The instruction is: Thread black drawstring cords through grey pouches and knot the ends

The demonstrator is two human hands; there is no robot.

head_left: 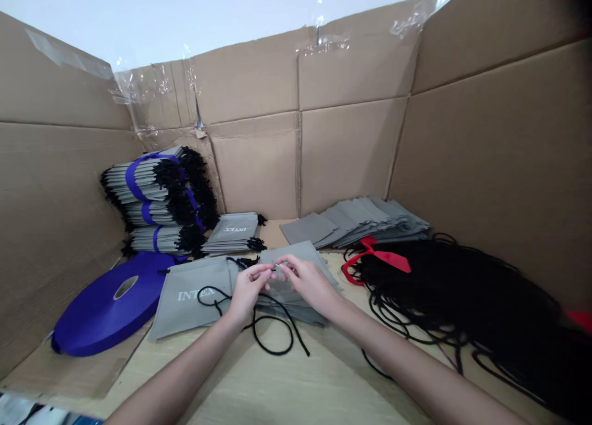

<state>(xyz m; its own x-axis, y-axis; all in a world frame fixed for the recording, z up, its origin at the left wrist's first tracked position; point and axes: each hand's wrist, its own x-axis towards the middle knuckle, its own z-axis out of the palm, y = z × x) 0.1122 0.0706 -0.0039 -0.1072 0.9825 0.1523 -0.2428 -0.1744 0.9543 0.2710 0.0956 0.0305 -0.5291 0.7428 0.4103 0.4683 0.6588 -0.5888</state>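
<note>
My left hand (250, 292) pinches a black cord (272, 353), whose loose loops hang down onto the table below. Fingertips nearly touching it, my right hand (309, 282) is closed in a pinch on a small thin thing too fine to make out. Both hands hover over a stack of plain grey fabric pouches (308, 250). To the left lies a grey drawstring pouch (173, 317) printed INTEX, with part of the cord resting across it.
A large purple ribbon roll (99, 314) lies at left, before strapped pouch bundles (143, 212) and a smaller pouch pile (231, 231). Grey pouches (356, 218) fan out at the back. Black cords (453, 289) with a red tie (391, 259) heap at right. Cardboard walls (254, 160) surround the table.
</note>
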